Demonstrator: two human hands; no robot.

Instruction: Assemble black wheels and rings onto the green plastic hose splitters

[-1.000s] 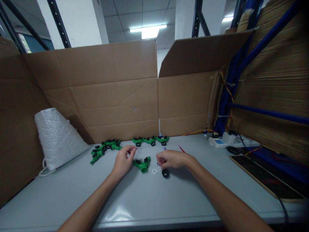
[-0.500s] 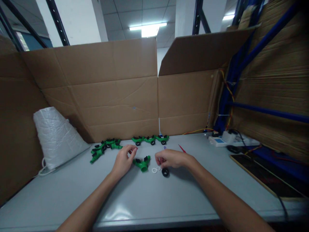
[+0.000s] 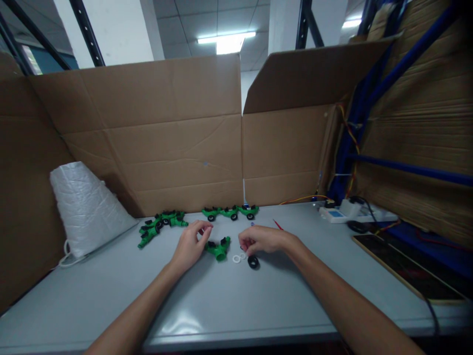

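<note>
My left hand (image 3: 190, 244) is at the middle of the table, its fingers curled and the thumb tip close to the index finger. Whatever may sit between them is too small to make out. Just right of it lies a green branched plastic piece (image 3: 220, 251) with black ends. My right hand (image 3: 260, 240) hovers low over the tabletop with fingers pinched together; a small dark speck shows at the tips, of a kind I cannot tell. Under those fingers are a black ring-shaped wheel (image 3: 253, 262) and a white ring (image 3: 236, 259), with a smaller white ring (image 3: 243, 256) beside it.
Several green vehicle-like pieces with black wheels stand in a row (image 3: 229, 213) and a cluster (image 3: 162, 224) at the back. A red pointed tool (image 3: 278, 225) lies behind my right hand. Left is a white bag (image 3: 88, 212); right, a power strip (image 3: 356, 214) and dark panel (image 3: 406, 268). Cardboard walls (image 3: 166, 148) enclose the table.
Both hands have shifted very slightly to the right. The fingers of my right hand stay pinched beside the rings, and the pieces on the table lie as before.
</note>
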